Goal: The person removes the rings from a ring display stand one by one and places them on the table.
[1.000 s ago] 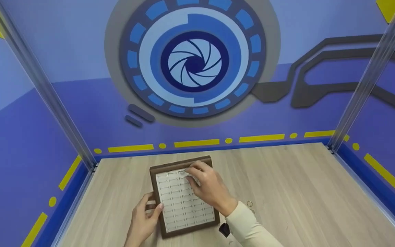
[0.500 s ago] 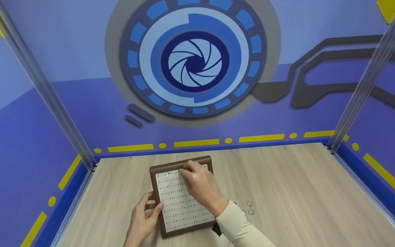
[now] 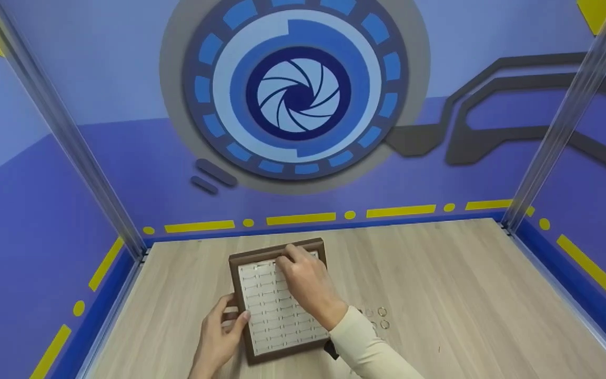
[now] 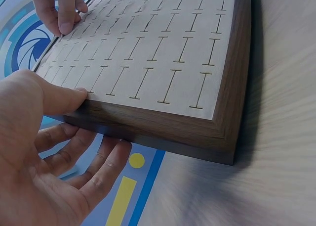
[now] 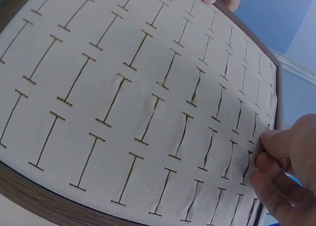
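Observation:
A ring display tray (image 3: 269, 334) with a brown wooden frame and a pale slotted pad lies slightly turned on the table. My left hand (image 3: 220, 334) grips its left side, thumb on the top edge and fingers underneath, as the left wrist view shows. My right hand (image 3: 308, 281) is over the top row of slots, with its thumb and fingertips pinched together at the pad. In the right wrist view, the right hand (image 5: 289, 161) hides nearly all of the small ring between its fingertips. Whether the ring sits in a slot cannot be seen.
Several loose rings (image 3: 382, 312) lie on the wooden table (image 3: 466, 295) to the right of the tray, partly behind the right sleeve (image 3: 369, 345). A small black object (image 3: 331, 349) shows beside the tray's lower right corner. Blue panels (image 3: 140, 173) enclose the table.
The right hand has shifted slightly left and lowered its fingertips to the top row of slots, uncovering more loose rings. The left hand and tray stay still.

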### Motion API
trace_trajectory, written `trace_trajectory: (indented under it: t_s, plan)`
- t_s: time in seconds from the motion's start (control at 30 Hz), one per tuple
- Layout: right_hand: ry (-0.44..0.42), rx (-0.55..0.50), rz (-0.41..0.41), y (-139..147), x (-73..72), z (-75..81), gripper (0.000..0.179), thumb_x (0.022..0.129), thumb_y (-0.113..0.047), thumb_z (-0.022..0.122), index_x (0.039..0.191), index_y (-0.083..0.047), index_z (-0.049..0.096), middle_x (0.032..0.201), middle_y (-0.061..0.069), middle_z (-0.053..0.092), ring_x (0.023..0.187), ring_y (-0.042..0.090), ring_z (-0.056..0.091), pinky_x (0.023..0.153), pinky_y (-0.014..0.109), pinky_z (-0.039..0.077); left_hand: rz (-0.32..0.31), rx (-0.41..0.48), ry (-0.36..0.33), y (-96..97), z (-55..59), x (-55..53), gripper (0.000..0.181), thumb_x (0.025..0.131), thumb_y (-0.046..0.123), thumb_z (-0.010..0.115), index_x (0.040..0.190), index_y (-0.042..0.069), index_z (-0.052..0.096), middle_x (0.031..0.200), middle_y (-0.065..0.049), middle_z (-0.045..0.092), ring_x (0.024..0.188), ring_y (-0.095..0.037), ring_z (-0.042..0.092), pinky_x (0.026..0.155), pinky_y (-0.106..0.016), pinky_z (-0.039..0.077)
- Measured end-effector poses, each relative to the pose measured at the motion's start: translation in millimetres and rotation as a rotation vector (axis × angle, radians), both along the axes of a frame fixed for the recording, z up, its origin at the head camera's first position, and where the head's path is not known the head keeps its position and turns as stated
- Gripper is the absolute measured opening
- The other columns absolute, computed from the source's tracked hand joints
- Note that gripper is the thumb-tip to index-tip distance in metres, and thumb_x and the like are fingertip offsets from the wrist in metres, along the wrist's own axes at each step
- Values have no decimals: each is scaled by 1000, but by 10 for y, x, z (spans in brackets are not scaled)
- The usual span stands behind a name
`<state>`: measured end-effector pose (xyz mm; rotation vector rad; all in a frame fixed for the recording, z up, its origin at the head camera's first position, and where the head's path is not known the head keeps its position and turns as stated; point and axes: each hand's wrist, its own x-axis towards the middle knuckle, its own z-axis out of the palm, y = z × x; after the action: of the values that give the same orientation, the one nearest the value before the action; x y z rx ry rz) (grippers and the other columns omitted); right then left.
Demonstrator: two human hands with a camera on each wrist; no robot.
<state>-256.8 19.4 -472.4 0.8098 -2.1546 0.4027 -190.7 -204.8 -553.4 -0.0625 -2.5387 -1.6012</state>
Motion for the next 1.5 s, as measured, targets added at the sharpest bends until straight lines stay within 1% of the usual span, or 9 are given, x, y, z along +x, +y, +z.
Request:
trace_trajectory:
  t_s: [0.3, 0.47, 0.6, 0.73, 0.93, 1.03, 1.23, 1.5]
  plan:
    - [-15, -2, 22, 22, -10, 7, 11, 94, 3, 76, 94, -9, 76, 91, 0, 61, 75, 14, 59, 63, 27, 56, 0, 6, -9, 6, -2, -5, 50, 103, 22, 74, 146, 4, 55, 129, -18, 67, 113, -33, 72, 93, -43, 66]
    - [-31, -8, 38, 30, 2, 14, 11, 97, 2, 74, 95, -9, 76, 91, -1, 61, 75, 13, 59, 63, 25, 55, 4, 4, -15, 2, 2, 1, 50, 103, 22, 74, 146, 5, 56, 129, -17, 67, 113, -32, 72, 94, -44, 66]
    - [-17, -10, 43, 30, 6, 15, 9, 97, 0, 75, 93, -9, 75, 90, -1, 60, 75, 12, 58, 62, 23, 55, 6, 7, -16, 0, 6, -2, 49, 102, 22, 75, 145, 6, 56, 130, -16, 67, 113, -32, 72, 94, -44, 66]
    - [-1, -14, 43, 27, 5, 12, 10, 97, 0, 75, 92, -9, 75, 89, -1, 60, 73, 12, 58, 60, 23, 54, 3, 8, -17, -2, 10, -5, 49, 103, 21, 75, 145, 5, 56, 131, -17, 66, 113, -32, 72, 95, -44, 66]
    - [-22, -22, 31, 23, 20, 25, 10, 97, 0, 74, 94, -9, 76, 90, 0, 61, 73, 14, 59, 63, 26, 56, 6, -2, -9, 5, 4, -8, 52, 103, 27, 74, 146, 3, 56, 131, -18, 66, 111, -32, 72, 93, -47, 66]
    - [-36, -18, 19, 21, 27, 26, 9, 97, 0, 74, 95, -9, 76, 90, 0, 61, 73, 14, 58, 64, 26, 56, 4, 2, -19, 10, 5, -9, 52, 103, 28, 74, 146, 4, 56, 132, -18, 66, 112, -32, 72, 94, -46, 66]
    - [-15, -13, 27, 33, 25, 25, 10, 95, 0, 76, 92, -9, 76, 89, -1, 60, 75, 14, 58, 62, 25, 55, 2, 10, -35, 12, 23, -8, 53, 103, 27, 74, 147, 4, 55, 133, -17, 65, 113, -31, 71, 94, -46, 65]
    - [3, -20, 75, 63, 26, 32, 13, 91, 2, 80, 91, -10, 77, 88, -2, 63, 74, 13, 60, 63, 23, 55, 10, 11, -42, 22, 32, 4, 51, 103, 24, 74, 147, 5, 55, 133, -16, 66, 114, -30, 71, 94, -46, 65]
